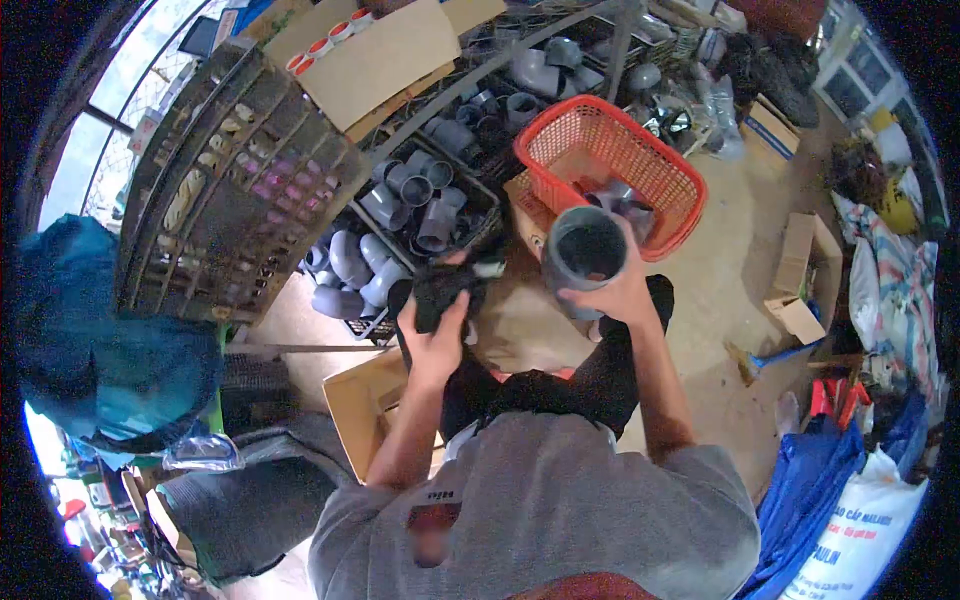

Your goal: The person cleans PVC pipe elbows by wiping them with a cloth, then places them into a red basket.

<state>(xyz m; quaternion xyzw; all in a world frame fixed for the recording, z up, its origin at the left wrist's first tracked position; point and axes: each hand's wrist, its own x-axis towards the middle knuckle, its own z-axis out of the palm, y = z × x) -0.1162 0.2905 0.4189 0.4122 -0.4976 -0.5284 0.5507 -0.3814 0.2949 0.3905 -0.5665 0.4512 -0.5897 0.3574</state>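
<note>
In my right hand (618, 288) is a wide grey plastic pipe fitting (560, 280), its round mouth tilted up toward me. The fingers wrap its right side and the thumb lies across the front. My left hand (438, 338) is closed around a dark, blurred bundle that looks like black cloth (440, 292), with a pale patch at its far end; what it is exactly I cannot tell. Just beyond the fitting stands a red plastic basket (680, 200) with a few grey fittings (632, 212) inside, partly hidden by the one I hold.
Black crates of grey pipe fittings (412, 184) stand ahead on the left, with grey elbows (350, 262) nearer me. A large slatted crate (235, 180) leans at the left. An open cardboard box (350, 420) sits by my left leg. Another carton (800, 270) and sacks (850, 530) lie right.
</note>
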